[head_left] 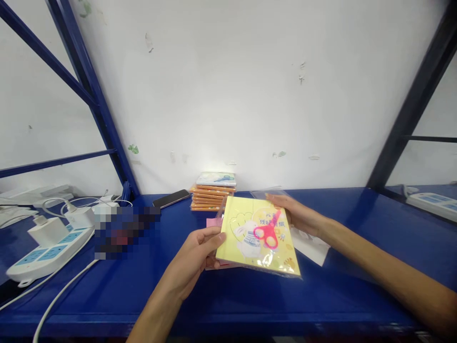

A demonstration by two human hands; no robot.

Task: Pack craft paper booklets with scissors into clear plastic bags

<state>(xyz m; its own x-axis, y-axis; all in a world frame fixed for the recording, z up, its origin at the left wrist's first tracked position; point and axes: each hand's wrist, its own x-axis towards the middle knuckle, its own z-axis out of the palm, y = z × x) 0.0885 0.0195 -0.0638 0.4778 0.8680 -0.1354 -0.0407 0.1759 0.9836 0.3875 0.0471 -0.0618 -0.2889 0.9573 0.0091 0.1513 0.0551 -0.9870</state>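
Between my two hands is a yellow paper-cutting book [246, 224] in a clear plastic sleeve, with a rabbit printed on its cover. Pink scissors [267, 237] lie flat against the cover inside the plastic. My left hand [202, 247] grips the book's left edge, thumb on top and fingers underneath. At the upper right corner, my right hand [291, 209] holds it, its fingers partly hidden. Beneath the book, a pink sheet or booklet [213, 222] and a white paper piece [316, 247] show on the blue table [342, 286].
Several packaged booklets are stacked [213, 195] near the wall, a pale one on top. A black phone [172, 198] lies left of them. On the left stands a white power strip [50, 257] with chargers and cables. Blue frame posts [96, 105] rise at the side.
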